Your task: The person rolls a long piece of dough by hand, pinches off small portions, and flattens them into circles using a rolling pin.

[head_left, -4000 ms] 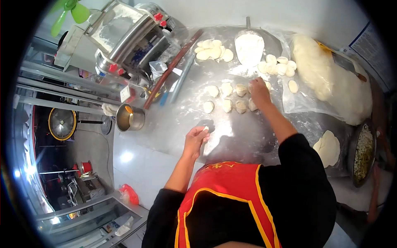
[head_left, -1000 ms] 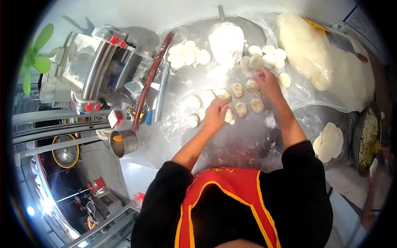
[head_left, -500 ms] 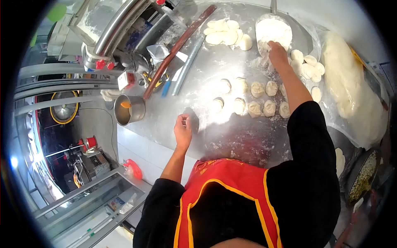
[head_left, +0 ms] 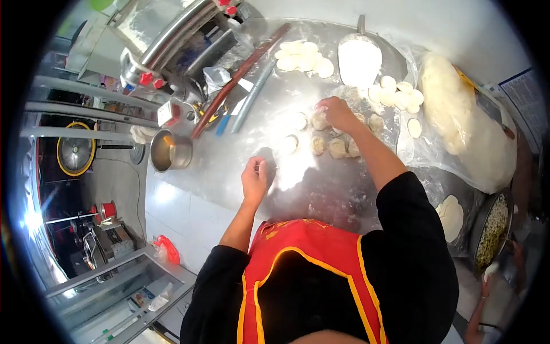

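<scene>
My right hand [head_left: 337,112] reaches over a cluster of small dough pieces [head_left: 335,147] on the floured steel table [head_left: 321,189], fingers curled down among them; I cannot tell whether it grips one. My left hand [head_left: 254,179] rests near the table's front edge, fingers loosely bent, touching the bare metal. A flour-filled scoop [head_left: 359,57] lies beyond the right hand. More dough balls [head_left: 396,94] are heaped on a plastic sheet to the right of the scoop.
A big dough mass [head_left: 470,120] lies on plastic at far right. Flattened rounds [head_left: 302,56] sit at the back, long rolling pins [head_left: 240,74] beside them, a dough machine [head_left: 166,40] at back left, a metal pot [head_left: 169,150], a filling bowl [head_left: 491,229], stacked wrappers [head_left: 450,216].
My right hand has drawn back from the flour scoop to the cluster of dough pieces. My left hand has stayed at the table's front edge.
</scene>
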Available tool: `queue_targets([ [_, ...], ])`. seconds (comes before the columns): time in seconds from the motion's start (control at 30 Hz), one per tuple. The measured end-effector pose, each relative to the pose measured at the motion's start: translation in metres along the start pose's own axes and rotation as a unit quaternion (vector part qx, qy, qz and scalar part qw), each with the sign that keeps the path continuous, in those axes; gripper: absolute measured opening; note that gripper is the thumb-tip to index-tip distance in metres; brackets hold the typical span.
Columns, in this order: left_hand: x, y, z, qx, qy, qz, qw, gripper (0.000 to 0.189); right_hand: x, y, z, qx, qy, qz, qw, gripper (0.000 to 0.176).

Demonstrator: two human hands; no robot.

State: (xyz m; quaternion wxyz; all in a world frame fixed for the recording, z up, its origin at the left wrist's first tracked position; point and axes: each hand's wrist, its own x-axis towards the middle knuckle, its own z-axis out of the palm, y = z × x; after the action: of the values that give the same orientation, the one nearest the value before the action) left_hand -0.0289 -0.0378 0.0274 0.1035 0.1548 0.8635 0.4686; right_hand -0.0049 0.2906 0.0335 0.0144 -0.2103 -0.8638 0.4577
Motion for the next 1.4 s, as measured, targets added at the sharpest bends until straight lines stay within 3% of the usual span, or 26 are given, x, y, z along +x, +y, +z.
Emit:
queue_targets([
  [0.03,-0.003,0.001,-0.006,0.001,0.005,0.000,1.000,0.014,0.001,-0.011,-0.001,-0.050,-0.031,0.002,0.998,0.031],
  [0.1,-0.011,0.000,-0.017,0.002,0.014,-0.002,1.000,0.014,-0.012,0.004,-0.022,-0.024,-0.016,0.024,0.999,0.029],
  [0.17,-0.020,-0.019,-0.026,0.030,0.018,-0.004,0.999,0.014,-0.014,0.068,-0.044,-0.139,0.080,-0.049,0.986,0.030],
  [0.23,-0.024,-0.030,-0.033,0.060,0.021,-0.003,0.998,0.014,-0.037,0.074,-0.079,-0.240,0.121,-0.016,0.963,0.027],
  [0.33,-0.026,-0.034,-0.029,0.099,0.044,0.022,0.994,0.014,-0.061,0.075,-0.093,-0.212,0.158,-0.003,0.964,0.032],
  [0.47,-0.012,-0.041,-0.012,0.125,0.089,0.080,0.985,0.020,-0.038,0.072,-0.053,-0.059,0.124,0.035,0.990,0.047],
  [0.5,-0.009,-0.044,-0.010,0.130,0.095,0.086,0.983,0.023,-0.045,0.033,-0.043,-0.048,0.126,0.009,0.991,0.048],
  [0.53,-0.006,-0.047,-0.010,0.147,0.094,0.092,0.980,0.024,-0.041,0.016,-0.041,-0.077,0.068,0.031,0.994,0.052],
  [0.6,0.001,-0.056,-0.019,0.181,0.091,0.103,0.974,0.026,-0.031,0.024,-0.039,-0.078,0.026,-0.044,0.996,0.050],
  [0.7,0.001,-0.061,-0.030,0.217,0.099,0.071,0.968,0.034,-0.015,0.056,-0.060,-0.147,0.173,-0.042,0.973,0.045],
  [0.73,0.000,-0.065,-0.027,0.236,0.106,0.077,0.963,0.038,-0.008,0.059,-0.072,-0.148,0.145,0.012,0.978,0.042],
  [0.9,-0.008,-0.057,-0.001,0.368,0.114,0.077,0.920,0.056,0.047,0.076,-0.067,-0.107,0.218,0.008,0.970,0.056],
  [1.0,-0.006,-0.061,0.000,0.362,0.091,0.036,0.927,0.059,0.078,0.073,-0.056,-0.146,0.199,-0.017,0.969,0.059],
  [1.13,-0.005,-0.060,0.000,0.376,0.088,0.033,0.922,0.059,0.099,0.096,-0.054,-0.195,0.107,-0.036,0.974,0.050],
  [1.2,-0.005,-0.058,0.000,0.367,0.080,0.018,0.927,0.059,0.111,0.133,-0.044,-0.041,0.093,0.020,0.995,0.042],
  [1.27,-0.005,-0.058,0.001,0.373,0.077,0.013,0.925,0.059,0.082,0.078,-0.066,-0.066,0.062,0.082,0.993,0.039],
  [1.3,-0.005,-0.058,0.001,0.376,0.077,0.012,0.923,0.059,0.075,0.070,-0.065,0.088,0.062,0.160,0.981,0.035],
  [1.4,-0.005,-0.058,0.000,0.372,0.079,0.021,0.925,0.059,0.042,0.046,-0.042,0.161,-0.038,0.093,0.982,0.029],
])
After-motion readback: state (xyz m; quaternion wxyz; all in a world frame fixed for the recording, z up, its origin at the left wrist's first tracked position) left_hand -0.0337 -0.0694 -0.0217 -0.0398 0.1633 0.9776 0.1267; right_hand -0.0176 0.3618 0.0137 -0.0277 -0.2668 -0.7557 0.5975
